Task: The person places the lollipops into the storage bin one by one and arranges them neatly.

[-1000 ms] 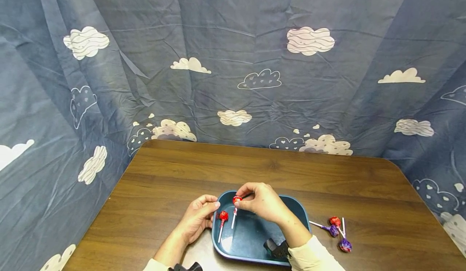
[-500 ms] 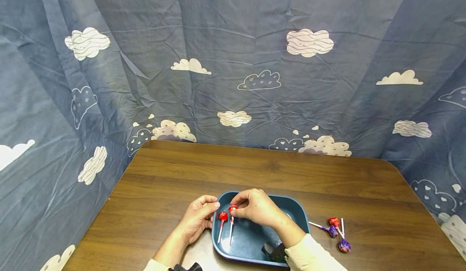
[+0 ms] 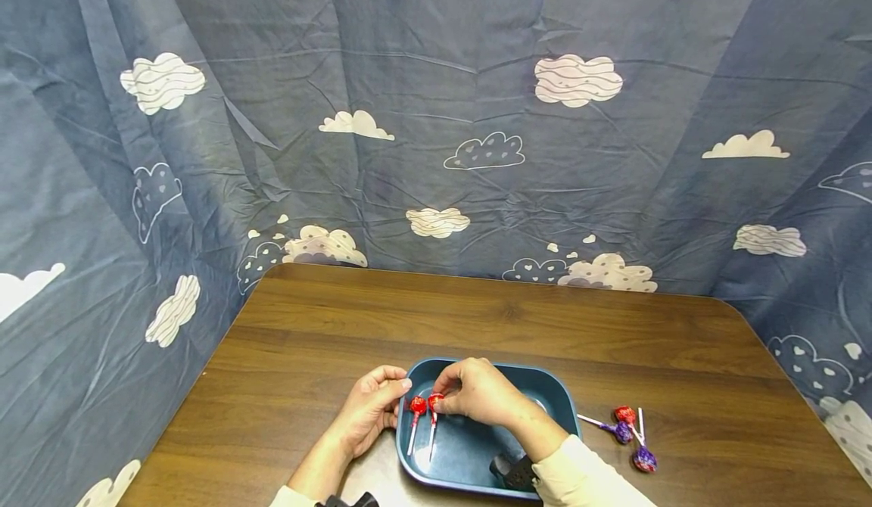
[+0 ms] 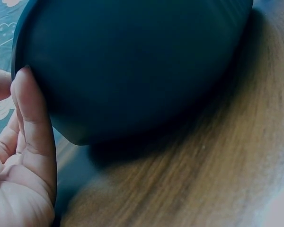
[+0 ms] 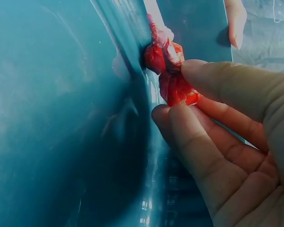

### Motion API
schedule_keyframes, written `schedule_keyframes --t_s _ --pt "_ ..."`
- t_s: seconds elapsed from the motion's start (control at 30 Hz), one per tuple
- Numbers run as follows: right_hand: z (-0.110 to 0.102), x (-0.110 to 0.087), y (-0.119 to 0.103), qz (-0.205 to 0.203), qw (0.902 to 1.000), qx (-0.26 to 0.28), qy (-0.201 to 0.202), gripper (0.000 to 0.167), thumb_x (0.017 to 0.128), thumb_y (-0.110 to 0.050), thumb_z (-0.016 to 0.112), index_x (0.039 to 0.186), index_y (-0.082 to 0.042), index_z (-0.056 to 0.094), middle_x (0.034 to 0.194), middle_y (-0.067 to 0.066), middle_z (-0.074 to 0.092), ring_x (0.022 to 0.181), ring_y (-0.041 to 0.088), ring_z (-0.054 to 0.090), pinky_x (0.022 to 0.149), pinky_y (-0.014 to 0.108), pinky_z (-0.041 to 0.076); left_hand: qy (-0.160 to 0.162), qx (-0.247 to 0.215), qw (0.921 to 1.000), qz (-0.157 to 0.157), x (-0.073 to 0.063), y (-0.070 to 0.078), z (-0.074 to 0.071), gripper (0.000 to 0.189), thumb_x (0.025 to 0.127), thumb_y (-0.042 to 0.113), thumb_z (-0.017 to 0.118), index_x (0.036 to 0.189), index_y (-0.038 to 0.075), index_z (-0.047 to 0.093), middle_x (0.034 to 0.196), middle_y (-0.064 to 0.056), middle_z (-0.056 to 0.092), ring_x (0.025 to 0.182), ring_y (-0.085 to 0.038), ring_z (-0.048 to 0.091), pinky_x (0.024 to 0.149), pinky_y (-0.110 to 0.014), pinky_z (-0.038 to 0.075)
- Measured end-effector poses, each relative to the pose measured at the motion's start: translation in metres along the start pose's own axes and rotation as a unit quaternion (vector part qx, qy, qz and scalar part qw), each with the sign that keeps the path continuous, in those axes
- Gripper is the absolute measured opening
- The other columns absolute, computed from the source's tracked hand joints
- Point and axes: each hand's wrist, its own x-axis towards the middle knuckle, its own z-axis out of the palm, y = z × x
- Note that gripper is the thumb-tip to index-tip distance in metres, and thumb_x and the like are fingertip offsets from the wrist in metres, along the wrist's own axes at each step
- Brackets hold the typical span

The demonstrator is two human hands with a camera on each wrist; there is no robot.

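Between the thumb and fingers of my right hand (image 3: 480,397) is the head of a red-wrapped lollipop (image 3: 436,399), low inside a blue tray (image 3: 470,458); its white stick points toward me. Just left of it, a second red lollipop (image 3: 418,406) lies in the tray, nearly parallel. The right wrist view has the pinched lollipop (image 5: 176,91) against the other one (image 5: 155,59), close to the tray wall. My left hand (image 3: 371,409) holds the tray's left rim, thumb on the edge. In the left wrist view that hand (image 4: 33,142) pinches the dark tray side (image 4: 132,71).
Right of the tray, one red lollipop (image 3: 624,414) and two purple lollipops (image 3: 623,432) lie crossed on the wooden table (image 3: 327,325). Behind the table hangs a blue cloth (image 3: 436,76) printed with clouds. A black wrist strap (image 3: 514,471) sits over the tray's front right.
The right hand has brought its red lollipop down and slightly left, closer beside the other red lollipop. The left hand stays on the tray's rim.
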Motion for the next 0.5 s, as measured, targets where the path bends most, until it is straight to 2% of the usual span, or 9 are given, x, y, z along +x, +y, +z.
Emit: schedule_keyframes --t_s 0.23,0.5 --pt "0.0011 -0.0001 0.0012 -0.016 0.9995 -0.027 0.003 0.010 0.079 -0.015 0.085 0.079 -0.016 0.075 0.071 -0.011 0.071 0.060 0.000 0.058 0.055 0.021 0.048 0.005 0.004 1.0000 -0.002 -0.0003 0.0008 0.0008 0.016 0.096 0.012 0.063 0.108 0.011 0.052 0.080 0.006 0.060 0.061 -0.005 0.054 0.052 -0.020 0.052" --pt "0.0015 0.0005 0.0011 -0.013 0.9997 -0.017 -0.008 0.011 0.080 -0.013 0.084 0.083 -0.014 0.074 0.074 -0.007 0.073 0.060 0.002 0.061 0.054 0.022 0.050 0.005 0.004 1.0000 -0.001 -0.0005 0.0016 0.0009 0.016 0.096 0.012 0.063 0.108 0.011 0.053 0.079 0.006 0.061 0.060 -0.005 0.055 0.052 -0.020 0.051"
